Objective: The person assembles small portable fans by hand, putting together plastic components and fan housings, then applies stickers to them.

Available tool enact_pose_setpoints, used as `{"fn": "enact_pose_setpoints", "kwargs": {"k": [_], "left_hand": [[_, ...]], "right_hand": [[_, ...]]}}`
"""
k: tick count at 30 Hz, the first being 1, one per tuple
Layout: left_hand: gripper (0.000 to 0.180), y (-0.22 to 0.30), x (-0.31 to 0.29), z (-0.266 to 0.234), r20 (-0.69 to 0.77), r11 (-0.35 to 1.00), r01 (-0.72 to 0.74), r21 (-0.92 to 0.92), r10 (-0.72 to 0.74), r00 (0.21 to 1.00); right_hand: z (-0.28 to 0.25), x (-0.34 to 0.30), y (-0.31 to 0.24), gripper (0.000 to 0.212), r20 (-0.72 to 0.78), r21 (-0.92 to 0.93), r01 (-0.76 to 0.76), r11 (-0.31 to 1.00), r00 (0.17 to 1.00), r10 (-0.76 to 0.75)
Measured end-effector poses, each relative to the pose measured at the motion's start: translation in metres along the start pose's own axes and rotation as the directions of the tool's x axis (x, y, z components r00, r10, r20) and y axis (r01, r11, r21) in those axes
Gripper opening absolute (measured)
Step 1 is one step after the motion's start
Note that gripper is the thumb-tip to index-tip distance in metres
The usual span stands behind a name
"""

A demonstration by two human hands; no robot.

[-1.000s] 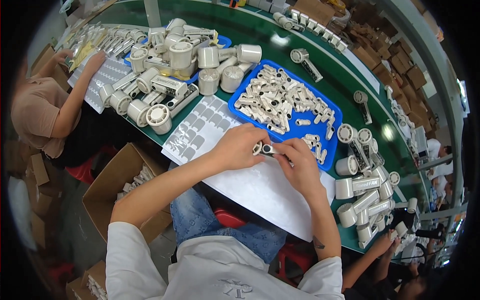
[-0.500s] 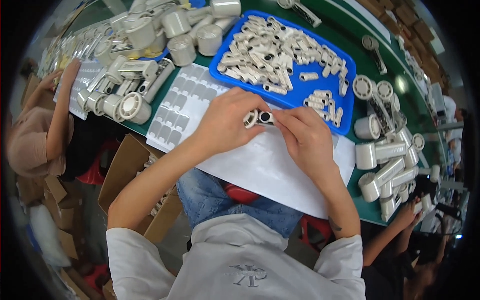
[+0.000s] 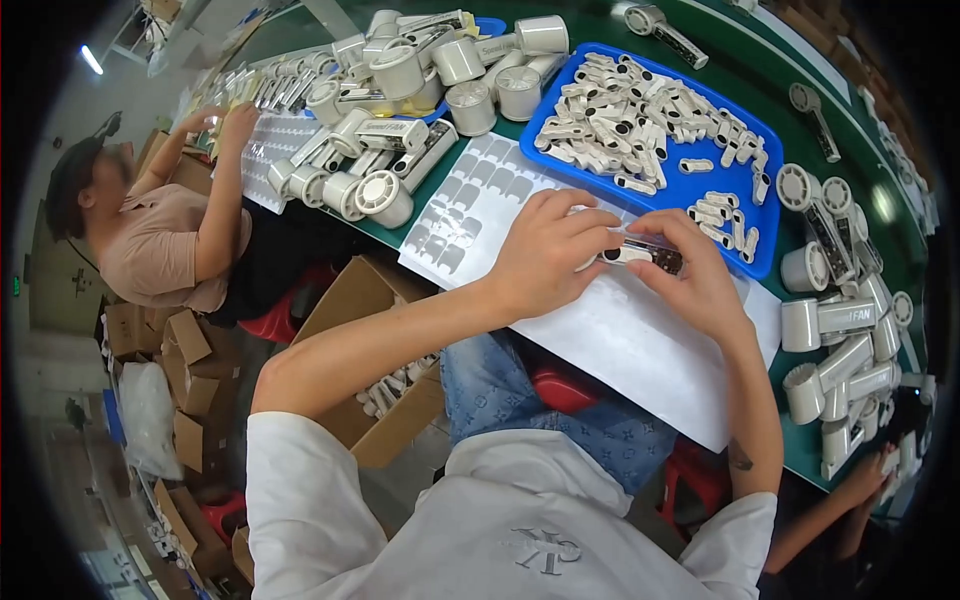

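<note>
Left fingers (image 3: 592, 240) and right fingers (image 3: 675, 228) pinch a fan (image 3: 628, 254) near the blue tray's rim (image 3: 580, 172), with open white sheet (image 3: 640, 340) beneath.

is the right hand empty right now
No, the right hand holds an open fan handle above the white sheet.

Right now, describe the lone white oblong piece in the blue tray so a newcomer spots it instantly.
On the green table, beyond the right hand, sits a blue tray. Between its large heap of white pieces and the small cluster nearest that hand lies the lone white oblong piece. Unlike its neighbours, it touches no other piece, with bare blue around it.
</note>
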State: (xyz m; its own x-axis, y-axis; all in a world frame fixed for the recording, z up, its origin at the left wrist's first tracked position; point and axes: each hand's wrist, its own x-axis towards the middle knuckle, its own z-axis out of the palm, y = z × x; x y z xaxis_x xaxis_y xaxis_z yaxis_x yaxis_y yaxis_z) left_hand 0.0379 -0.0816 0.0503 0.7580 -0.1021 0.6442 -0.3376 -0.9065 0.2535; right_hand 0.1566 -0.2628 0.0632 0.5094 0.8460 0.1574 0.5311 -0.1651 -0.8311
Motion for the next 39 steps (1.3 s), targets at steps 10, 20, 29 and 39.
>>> {"fn": "enact_pose_setpoints", "kwargs": {"k": [10, 20, 29, 39], "left_hand": [[0.045, 0.015, 0.012, -0.017, 0.476, 0.921, 0.389, -0.005, -0.340, 0.811], [0.038, 0.004, 0.008, -0.009, 0.332, 0.957, 0.291, -0.013, -0.271, 0.903], [0.043, 0.004, 0.007, -0.002, 0.224, 0.926, 0.369, -0.080, -0.344, 0.912], [0.041, 0.006, 0.007, -0.005, 0.359, 0.890, 0.455, -0.024, -0.417, 0.835]], "right_hand": [[0.010, -0.007, 0.012, 0.053, 0.163, -0.118, 0.228, 0.966, 0.965, -0.207], [0.021, -0.007, 0.024, 0.048, 0.027, -0.217, 0.327, 0.920, 0.944, -0.330], [0.024, -0.001, 0.034, 0.044, -0.015, -0.272, 0.366, 0.890, 0.923, -0.384], [0.023, -0.009, 0.010, 0.052, 0.018, -0.245, 0.297, 0.923, 0.953, -0.302]]}}
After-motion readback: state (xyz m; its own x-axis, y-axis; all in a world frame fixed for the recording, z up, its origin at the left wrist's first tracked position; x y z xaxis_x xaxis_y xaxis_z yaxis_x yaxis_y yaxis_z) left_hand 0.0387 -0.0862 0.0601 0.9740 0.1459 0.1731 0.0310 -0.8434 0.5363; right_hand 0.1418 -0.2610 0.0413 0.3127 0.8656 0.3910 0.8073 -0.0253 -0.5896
